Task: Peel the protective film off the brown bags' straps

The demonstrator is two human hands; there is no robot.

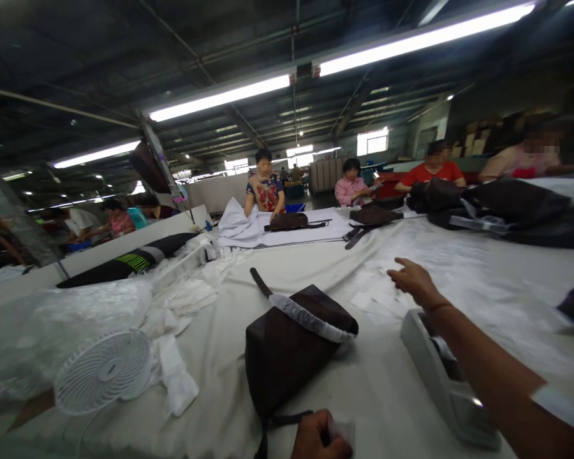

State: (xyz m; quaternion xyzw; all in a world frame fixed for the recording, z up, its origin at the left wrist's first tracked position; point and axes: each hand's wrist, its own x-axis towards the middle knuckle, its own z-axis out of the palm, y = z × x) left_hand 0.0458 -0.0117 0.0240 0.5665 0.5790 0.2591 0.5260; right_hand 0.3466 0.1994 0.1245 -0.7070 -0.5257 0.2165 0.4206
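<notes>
Left grip (321, 435): clenched on white slip (342, 430), just beside bag strap (287, 419)
Right grip (418, 280): open, released, above paper scraps (373, 299)
Dark bag (289, 350): lying on desk (382, 414), between 2 grips

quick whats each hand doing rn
Left hand: closed, holding a small white scrap.
Right hand: open, fingers extended, holding nothing.
</notes>
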